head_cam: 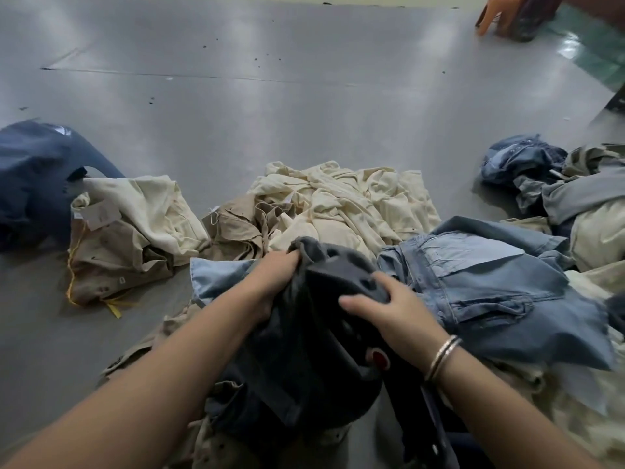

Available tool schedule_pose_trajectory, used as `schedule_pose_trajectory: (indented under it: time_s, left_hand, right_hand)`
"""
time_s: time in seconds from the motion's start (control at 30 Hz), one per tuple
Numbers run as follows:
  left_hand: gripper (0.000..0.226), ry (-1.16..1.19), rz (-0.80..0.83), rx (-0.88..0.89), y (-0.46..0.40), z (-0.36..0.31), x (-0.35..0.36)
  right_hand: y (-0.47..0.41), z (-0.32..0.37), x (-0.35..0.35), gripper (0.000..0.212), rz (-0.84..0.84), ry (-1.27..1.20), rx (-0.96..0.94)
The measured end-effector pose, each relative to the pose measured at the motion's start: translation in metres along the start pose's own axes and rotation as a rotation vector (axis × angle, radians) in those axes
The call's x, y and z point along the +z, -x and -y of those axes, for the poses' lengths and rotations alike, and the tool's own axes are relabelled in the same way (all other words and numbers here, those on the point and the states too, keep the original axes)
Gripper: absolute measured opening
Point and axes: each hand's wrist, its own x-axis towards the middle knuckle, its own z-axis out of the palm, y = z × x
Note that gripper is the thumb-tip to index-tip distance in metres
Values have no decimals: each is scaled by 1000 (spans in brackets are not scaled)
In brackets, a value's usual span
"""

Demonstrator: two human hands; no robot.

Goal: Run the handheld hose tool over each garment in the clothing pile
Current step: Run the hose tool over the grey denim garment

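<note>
A dark grey-blue garment [314, 350] lies bunched in front of me on the grey table. My left hand [275, 279] grips its upper left edge with curled fingers. My right hand [392, 309] clutches a fold of the same garment at its right side; a bangle sits on that wrist. Below my right wrist a dark object with a red spot [380, 358] shows partly; I cannot tell whether it is the hose tool. A light blue denim shirt [490, 286] lies just right of my hands. Cream garments [351, 201] are heaped behind.
A beige and cream shirt with a yellow cord [128, 238] lies at the left, and a navy garment [30, 177] beyond it. More denim and pale clothes [558, 184] are piled at the right. The grey table surface [270, 96] stretches far back. Another person's hand [497, 11] appears at the top right.
</note>
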Motion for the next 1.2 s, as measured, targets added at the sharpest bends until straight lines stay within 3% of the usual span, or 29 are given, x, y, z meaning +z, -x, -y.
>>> schedule_pose_trajectory:
  time_s: [0.13,0.27,0.3,0.33,0.4,0.43,0.47,0.57,0.6,0.63,0.7,0.77,0.87,0.97,1.07,1.1,1.2]
  left_hand:
    - [25,244,169,-159,-5,-11,-8]
    - [22,619,14,-61,-39,-50,-36]
    - [17,599,-63,18,-47,-52,-44]
    - [18,438,-196,105,-53,-46,-50]
    - [23,-134,-557,261,-59,-14,-53]
    - [19,-324,-596,308,-57,6,-48]
    - [22,-437,-488,252,-52,29,-41]
    - [65,-524,255,-453,-31,98,-23]
    - [72,-495,378,-612,-24,119,-21]
    - [72,-433,386,-692,-19,139,-19]
    - [64,-155,227,-710,-17,171,-15]
    - [65,233,44,-657,-18,185,-3]
    - [57,700,-59,-518,-19,181,25]
    - [19,937,-66,-389,-19,156,29]
    - [18,1276,29,-220,-21,134,8]
    - [22,1313,28,-184,-22,129,5]
    - [34,1091,-11,-187,-29,127,16]
  right_hand:
    - [-28,7,-21,16,-298,-141,-22]
    - [-31,-11,-39,18,-284,-208,5]
    - [-31,-16,-39,18,-279,-199,24]
    - [-31,-21,-39,18,-279,-190,45]
    - [-33,-28,-40,17,-272,-177,78]
    - [-34,-31,-40,16,-264,-157,82]
    - [-33,-34,-40,17,-253,-133,81]
    - [-33,-42,-37,21,-234,-107,94]
    - [-31,-45,-35,22,-229,-105,104]
    - [-30,-49,-32,20,-216,-111,114]
    - [-27,-55,-27,13,-190,-112,119]
    - [-25,-61,-21,15,-174,-73,119]
    - [-26,-65,-15,18,-140,-10,162]
    - [-27,-63,-10,18,-116,8,178]
    - [-27,-59,-10,20,-120,-10,170]
    - [-27,-58,-11,20,-123,-14,163]
    - [-26,-57,-9,20,-114,-17,161]
